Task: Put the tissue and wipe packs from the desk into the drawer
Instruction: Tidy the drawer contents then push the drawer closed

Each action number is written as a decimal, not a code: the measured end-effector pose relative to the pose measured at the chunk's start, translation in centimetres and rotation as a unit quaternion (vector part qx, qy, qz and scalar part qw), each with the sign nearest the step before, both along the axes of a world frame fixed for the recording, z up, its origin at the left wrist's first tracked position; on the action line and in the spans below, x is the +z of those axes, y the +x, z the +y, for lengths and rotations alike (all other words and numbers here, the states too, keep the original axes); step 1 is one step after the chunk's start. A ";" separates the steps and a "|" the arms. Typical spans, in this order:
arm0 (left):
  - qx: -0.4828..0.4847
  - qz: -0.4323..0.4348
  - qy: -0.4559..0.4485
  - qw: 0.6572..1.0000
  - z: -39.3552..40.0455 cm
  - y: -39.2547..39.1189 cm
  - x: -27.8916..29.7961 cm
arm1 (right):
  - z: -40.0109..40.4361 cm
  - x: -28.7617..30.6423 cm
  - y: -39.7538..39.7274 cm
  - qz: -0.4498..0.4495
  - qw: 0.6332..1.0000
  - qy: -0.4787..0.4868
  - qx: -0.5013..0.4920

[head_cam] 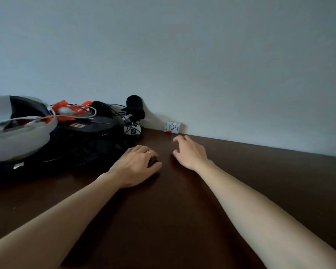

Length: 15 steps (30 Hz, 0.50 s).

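Clutter fills the far left of the dark wooden counter [182,220]: a grey and white headset [17,133] lies on a black bag [81,144], with orange-and-white wrappers [66,109] and tangled cables [105,111] heaped behind it and a black foam-tipped microphone [134,107] standing at the pile's right end against the wall [202,55]. That heap looks pushed back to keep the near surface free, so it is likely not part of the job. Next comes the left hand [136,166], palm down on the counter just beside the bag, a ring on one finger; its fingers curl loosely and it grasps nothing, seemingly resting there for support during the reach. To its right the right hand [190,150] stretches forward, fingers spread and slightly bent, its grip released and empty, raised a little off the wood as far as can be told. The small white tissue pack [172,126], printed with a drawing and a red mark, stands against the wall just beyond and slightly left of those fingertips, near but not touching them. I judge the reach to be under way and the pick-up not yet made. No drawer is in view, and no other pack can be made out for certain.
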<state>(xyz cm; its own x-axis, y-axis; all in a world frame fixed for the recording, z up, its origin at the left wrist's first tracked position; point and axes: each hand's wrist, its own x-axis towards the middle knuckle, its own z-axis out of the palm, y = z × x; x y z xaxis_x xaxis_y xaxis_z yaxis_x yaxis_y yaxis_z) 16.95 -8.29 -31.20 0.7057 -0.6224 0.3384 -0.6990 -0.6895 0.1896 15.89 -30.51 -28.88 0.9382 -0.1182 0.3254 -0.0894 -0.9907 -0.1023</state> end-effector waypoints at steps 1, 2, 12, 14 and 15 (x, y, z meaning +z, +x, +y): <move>-0.003 -0.010 -0.013 1.000 0.0 0.1 -0.1 | 0.1 0.0 2.1 0.000 1.000 -0.017 0.000; -0.006 -0.019 -0.022 1.000 0.1 0.1 -0.1 | 0.1 0.0 4.1 0.002 1.000 -0.031 -0.006; -0.008 -0.043 -0.051 0.998 -0.1 0.2 -0.5 | -0.7 -1.6 14.0 -0.067 0.988 -0.090 -0.103; -0.011 -0.046 -0.056 0.997 -0.1 0.1 -0.4 | -0.8 -1.6 13.8 -0.075 0.981 -0.124 -0.130; -0.011 -0.046 -0.061 0.997 -0.1 -0.1 -0.3 | -0.9 -1.6 13.4 -0.075 0.979 -0.126 -0.143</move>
